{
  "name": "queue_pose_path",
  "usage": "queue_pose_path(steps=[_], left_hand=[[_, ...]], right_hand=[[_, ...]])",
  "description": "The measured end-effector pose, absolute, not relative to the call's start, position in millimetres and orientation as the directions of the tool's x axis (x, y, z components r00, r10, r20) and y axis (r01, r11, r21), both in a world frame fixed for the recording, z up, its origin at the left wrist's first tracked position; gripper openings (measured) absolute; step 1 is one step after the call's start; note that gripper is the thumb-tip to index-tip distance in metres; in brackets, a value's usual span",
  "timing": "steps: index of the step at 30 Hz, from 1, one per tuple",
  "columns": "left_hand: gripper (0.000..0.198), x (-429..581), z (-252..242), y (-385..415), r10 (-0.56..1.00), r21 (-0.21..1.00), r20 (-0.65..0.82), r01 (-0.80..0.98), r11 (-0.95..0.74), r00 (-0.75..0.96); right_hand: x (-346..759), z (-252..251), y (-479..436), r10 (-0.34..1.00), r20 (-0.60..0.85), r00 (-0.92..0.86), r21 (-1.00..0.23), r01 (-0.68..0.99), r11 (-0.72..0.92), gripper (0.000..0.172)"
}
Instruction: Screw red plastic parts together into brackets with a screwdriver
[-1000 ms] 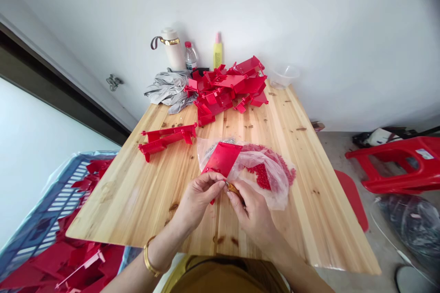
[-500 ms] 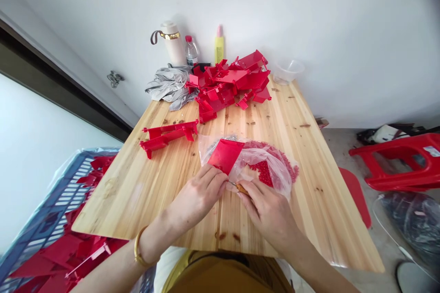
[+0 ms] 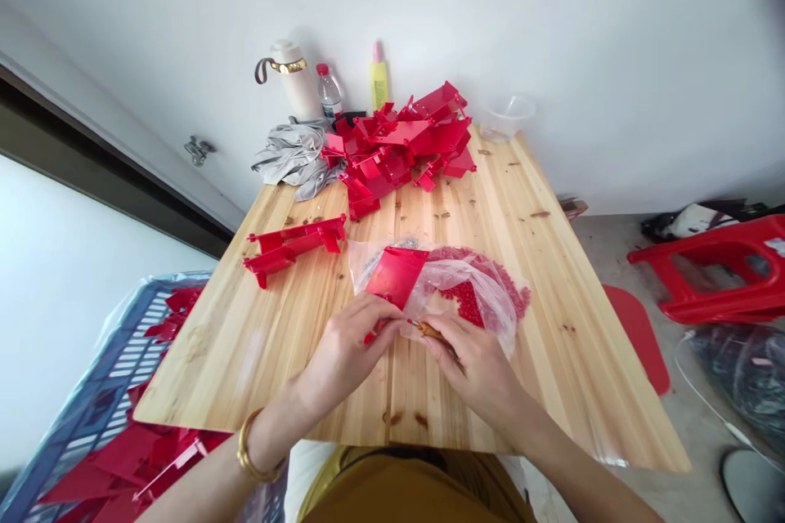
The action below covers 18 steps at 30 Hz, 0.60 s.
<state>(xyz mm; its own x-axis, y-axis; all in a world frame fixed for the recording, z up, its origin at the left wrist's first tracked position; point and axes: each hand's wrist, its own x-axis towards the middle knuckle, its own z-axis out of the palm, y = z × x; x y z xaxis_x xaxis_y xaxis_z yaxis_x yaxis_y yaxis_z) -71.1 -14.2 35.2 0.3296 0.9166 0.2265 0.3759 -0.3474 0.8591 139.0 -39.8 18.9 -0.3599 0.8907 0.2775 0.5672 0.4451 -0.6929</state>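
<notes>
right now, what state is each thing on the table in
left hand: grip shut on red panel
right hand: grip shut on wooden-handled tool
plastic bag: lying flat, red beads inside
thermos: upright, lid on
water bottle: upright, capped
clear bowl: upright
red parts pile: heaped

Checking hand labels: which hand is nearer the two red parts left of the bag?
Left. The left hand is right of the two red parts, nearer the person; the right hand is farther right.
</notes>
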Motion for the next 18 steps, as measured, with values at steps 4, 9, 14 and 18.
queue_pose_path(steps=[4, 9, 14, 18], left_hand=[[0.017, -63.3, 32.5, -22.1, 0.973, 0.994, -0.106, -0.001, 0.109, 0.205], [0.024, -56.9, 29.6, -26.7, 0.937, 0.904, -0.276, -0.274, 0.328, 0.213], [0.022, -54.4, 28.6, -26.7, 0.917, 0.84, -0.319, -0.377, 0.39, 0.238], [0.021, -53.3, 26.5, -28.3, 0.911, 0.793, -0.327, -0.452, 0.409, 0.251]], right_hand=[[133.6, 10.2, -43.1, 0.91, 0.289, -0.298, -0.799, 0.448, 0.401, 0.015], [126.9, 10.2, -47.8, 0.923, 0.257, -0.287, -0.836, 0.413, 0.362, 0.016], [128.5, 11.2, -49.9, 0.914, 0.291, -0.281, -0.807, 0.441, 0.393, 0.016], [128.5, 10.3, -51.7, 0.914, 0.298, -0.277, -0.794, 0.46, 0.398, 0.017]])
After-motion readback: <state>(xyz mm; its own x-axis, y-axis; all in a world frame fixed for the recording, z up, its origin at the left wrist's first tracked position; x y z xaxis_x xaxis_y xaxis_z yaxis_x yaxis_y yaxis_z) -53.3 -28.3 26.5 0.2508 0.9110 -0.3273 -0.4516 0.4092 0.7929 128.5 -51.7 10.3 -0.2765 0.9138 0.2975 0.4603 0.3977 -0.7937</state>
